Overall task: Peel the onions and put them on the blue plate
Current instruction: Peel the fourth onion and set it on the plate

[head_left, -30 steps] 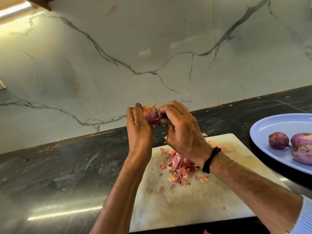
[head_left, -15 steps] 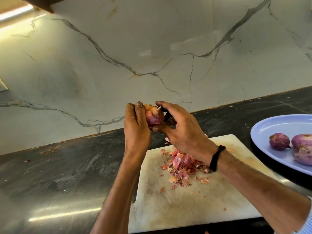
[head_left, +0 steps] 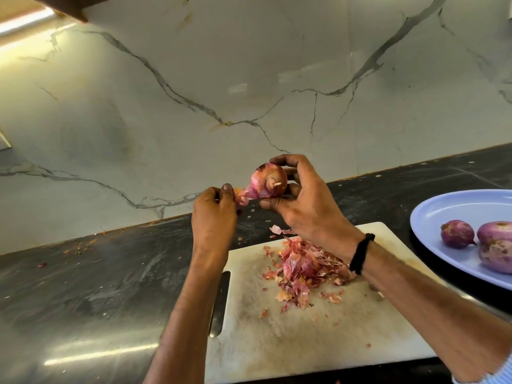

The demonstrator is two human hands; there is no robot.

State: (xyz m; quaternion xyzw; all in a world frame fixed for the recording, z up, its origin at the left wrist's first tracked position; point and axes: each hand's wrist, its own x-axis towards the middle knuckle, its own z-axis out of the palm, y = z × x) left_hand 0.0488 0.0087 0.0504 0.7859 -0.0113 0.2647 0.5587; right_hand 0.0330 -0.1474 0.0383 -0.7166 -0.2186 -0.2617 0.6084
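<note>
Roughly midway, I'd judge: two peeled onions (head_left: 476, 239) already lie on the blue plate (head_left: 443, 209) at the right edge of my view, touching or nearly touching each other, and a heap of skins (head_left: 304, 270) sits on the cutting board (head_left: 277, 342). Whether any unpeeled ones wait out of frame I cannot tell.

What's in hand is a third onion (head_left: 270, 178), held up in the air over the far edge of the board and the dark counter (head_left: 83, 286), well apart from the plate. My right hand (head_left: 307, 206) is curled round it, fingers over the top and thumb underneath. My left hand (head_left: 214, 217) pinches a strip of skin (head_left: 243, 195) between thumb and forefinger; the strip runs from the pinch to the onion's left side, not yet torn free. Much of the onion looks papery (so more peeling is left).

Its pale stalk nub faces me, tipped slightly right, so the long axis runs roughly from me toward the wall.
</note>
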